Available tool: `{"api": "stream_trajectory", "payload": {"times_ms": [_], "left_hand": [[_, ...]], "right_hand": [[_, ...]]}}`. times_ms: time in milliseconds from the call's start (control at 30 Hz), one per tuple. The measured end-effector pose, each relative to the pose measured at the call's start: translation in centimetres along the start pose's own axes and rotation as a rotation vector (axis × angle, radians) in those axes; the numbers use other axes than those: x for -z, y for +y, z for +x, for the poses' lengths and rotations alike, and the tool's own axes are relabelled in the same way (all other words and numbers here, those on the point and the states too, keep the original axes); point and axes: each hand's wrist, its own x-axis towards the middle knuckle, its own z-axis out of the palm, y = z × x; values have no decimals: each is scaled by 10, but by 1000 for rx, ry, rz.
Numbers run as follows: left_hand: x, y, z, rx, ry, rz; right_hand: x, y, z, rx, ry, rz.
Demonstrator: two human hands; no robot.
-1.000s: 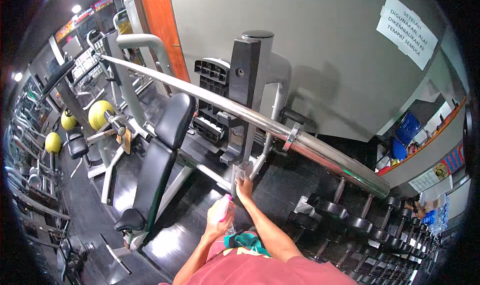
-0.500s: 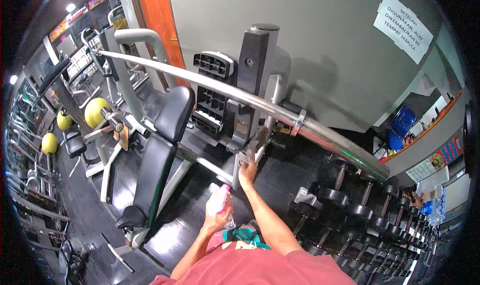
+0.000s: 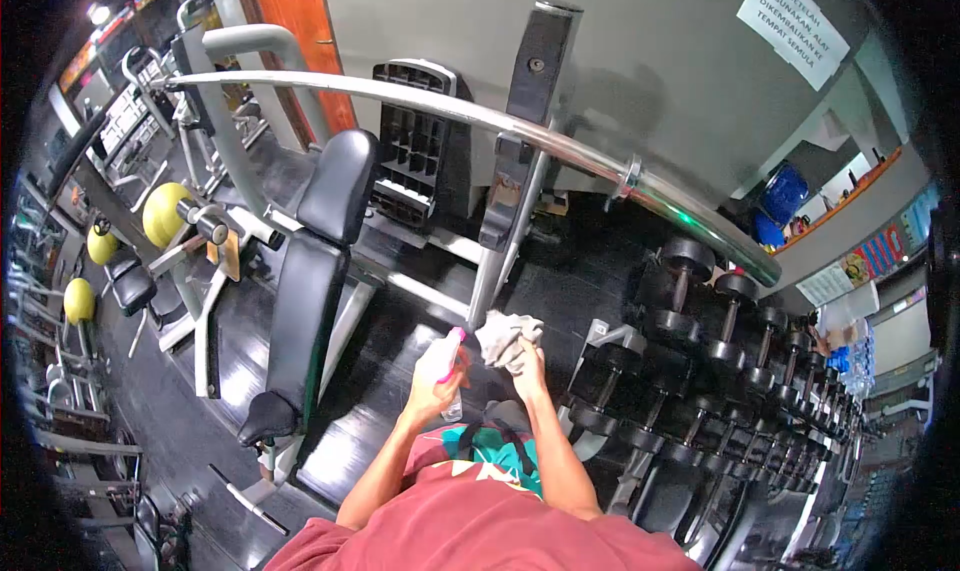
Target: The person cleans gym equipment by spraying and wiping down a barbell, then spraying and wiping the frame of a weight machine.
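Note:
My left hand (image 3: 428, 391) is closed around a spray bottle (image 3: 443, 359) with a white and pink head; the clear lower part shows below my fingers. Bunched up in my right hand (image 3: 532, 373) is a light grey cloth (image 3: 508, 337), held just to the right of the bottle's head. Both hands are in front of my body, close together but apart. Beyond them stands the dark rack upright (image 3: 537, 66) of a bench press, with a long metal barbell (image 3: 440, 101) across it. To the left is its black padded bench (image 3: 308, 301).
Racks of black dumbbells (image 3: 690, 261) run along the right side. A black plastic holder (image 3: 412, 136) stands against the wall. Yellow balls (image 3: 165, 216) and other machines are at the left. A printed sign (image 3: 795, 29) hangs on the wall.
My right hand has drawn back from the rack upright toward my body, and the cloth now shows bunched in it. The left hand still holds the spray bottle. The view has shifted slightly.

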Motion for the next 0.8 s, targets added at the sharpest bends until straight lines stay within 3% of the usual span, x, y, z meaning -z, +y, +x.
{"api": "stream_trajectory", "payload": {"times_ms": [33,67,133,167,533,800], "left_hand": [[6,4,-3,25,-32,41],[9,5,-5,50,-65,83],[12,4,-10,133,-84,36],[14,3,-13,214,-92,0],[0,-20,-6,101,79,198],[-32,-13,7,188,118,140]], "right_hand": [[21,-9,-3,-107,-302,61],[32,-2,-7,-75,-234,124],[-21,-41,-64,10,-90,294],[-18,-47,-76,42,-133,280],[15,-81,-130,321,-26,159],[50,-102,-136,334,197,168]]}}
